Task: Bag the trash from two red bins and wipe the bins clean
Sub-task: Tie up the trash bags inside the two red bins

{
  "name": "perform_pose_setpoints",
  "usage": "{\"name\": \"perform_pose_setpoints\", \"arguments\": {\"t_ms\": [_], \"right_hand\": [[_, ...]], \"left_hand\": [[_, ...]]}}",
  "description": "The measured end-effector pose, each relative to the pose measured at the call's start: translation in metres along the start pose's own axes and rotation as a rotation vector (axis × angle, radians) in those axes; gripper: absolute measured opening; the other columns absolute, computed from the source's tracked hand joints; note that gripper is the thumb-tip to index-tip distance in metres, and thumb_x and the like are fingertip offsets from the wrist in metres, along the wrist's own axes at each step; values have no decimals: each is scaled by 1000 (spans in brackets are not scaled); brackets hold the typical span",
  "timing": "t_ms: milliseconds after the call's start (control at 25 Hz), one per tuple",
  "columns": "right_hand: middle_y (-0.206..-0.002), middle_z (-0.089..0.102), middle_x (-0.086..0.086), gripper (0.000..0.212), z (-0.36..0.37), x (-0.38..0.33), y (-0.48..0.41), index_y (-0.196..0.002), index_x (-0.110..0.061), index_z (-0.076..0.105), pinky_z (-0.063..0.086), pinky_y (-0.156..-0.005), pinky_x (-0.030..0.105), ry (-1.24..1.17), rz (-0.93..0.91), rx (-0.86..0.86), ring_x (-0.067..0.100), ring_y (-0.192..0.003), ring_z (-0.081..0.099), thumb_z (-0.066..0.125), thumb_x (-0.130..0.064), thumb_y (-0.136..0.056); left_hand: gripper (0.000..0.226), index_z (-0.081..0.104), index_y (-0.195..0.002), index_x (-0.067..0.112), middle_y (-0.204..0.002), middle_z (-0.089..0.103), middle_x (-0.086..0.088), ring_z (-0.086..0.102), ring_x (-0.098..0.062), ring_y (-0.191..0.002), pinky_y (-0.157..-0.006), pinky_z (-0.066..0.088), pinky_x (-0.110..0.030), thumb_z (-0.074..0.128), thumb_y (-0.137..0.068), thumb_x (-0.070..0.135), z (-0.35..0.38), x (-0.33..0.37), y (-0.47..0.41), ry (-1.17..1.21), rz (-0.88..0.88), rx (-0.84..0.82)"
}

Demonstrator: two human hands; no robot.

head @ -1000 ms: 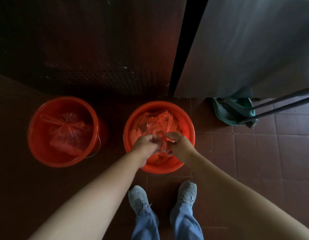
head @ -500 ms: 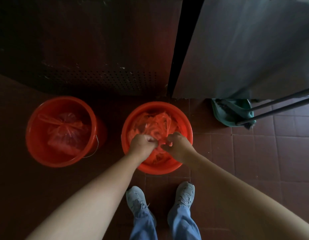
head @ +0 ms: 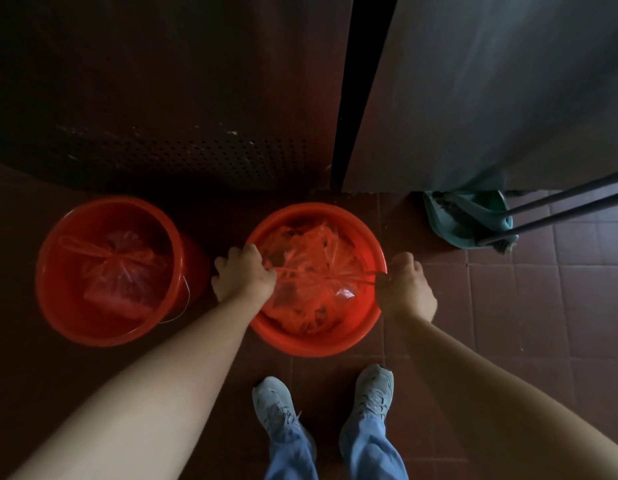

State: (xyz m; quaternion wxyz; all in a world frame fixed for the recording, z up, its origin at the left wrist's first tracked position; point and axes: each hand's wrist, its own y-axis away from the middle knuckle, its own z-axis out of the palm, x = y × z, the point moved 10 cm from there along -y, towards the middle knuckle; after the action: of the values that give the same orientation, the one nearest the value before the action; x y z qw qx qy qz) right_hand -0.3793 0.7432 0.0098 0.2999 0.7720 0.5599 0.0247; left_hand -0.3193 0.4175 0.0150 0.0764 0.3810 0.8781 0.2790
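Bag handles (head: 300, 270) are gripped in curled fingers (head: 247, 252) of the left hand (head: 243, 277) and right hand (head: 406, 289) and stretched taut over the bin (head: 311, 341). The thin plastic could be torn by overpulling.

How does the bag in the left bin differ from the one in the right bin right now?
The left bag is knotted shut and lies untouched, low in the left bin. The right bag has its two strips stretched taut between the left hand and right hand, and it fills the right bin nearly to the rim. Both are translucent red plastic.
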Motion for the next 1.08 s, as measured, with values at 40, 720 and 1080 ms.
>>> {"name": "perform_pose_setpoints", "arguments": {"t_ms": [40, 720, 1080], "right_hand": [[-108, 52, -5, 25, 1, -3, -7, -115, -28, 47, 39, -65, 36, 73, -94, 6, 23, -81, 54, 54, -36, -93], [-57, 63, -8, 26, 44, -5, 7, -69, -20, 75, 37, -47, 20, -645, 122, -340, 11, -57, 51, 64, -8, -90], [-87, 75, -2, 22, 93, -61, 92, -91, -18, 73, 36, -59, 26, -749, 433, -619, 15, -75, 61, 65, -38, -90]], "left_hand": [[35, 57, -113, 29, -121, 54, 0, 47, -31, -117, -92, 47, -50, 68, -84, 45, 2, -4, -6, -31, 22, 3], [6, 71, -92, 23, -96, 72, 2, 66, -17, -92, -79, 49, -24, 68, -91, 28, 28, -13, -6, 427, 129, -232], [14, 75, -103, 19, -98, 75, 3, 69, -13, -96, -86, 50, -25, 71, -90, 24, 32, 26, 72, 524, 337, -408]]}}
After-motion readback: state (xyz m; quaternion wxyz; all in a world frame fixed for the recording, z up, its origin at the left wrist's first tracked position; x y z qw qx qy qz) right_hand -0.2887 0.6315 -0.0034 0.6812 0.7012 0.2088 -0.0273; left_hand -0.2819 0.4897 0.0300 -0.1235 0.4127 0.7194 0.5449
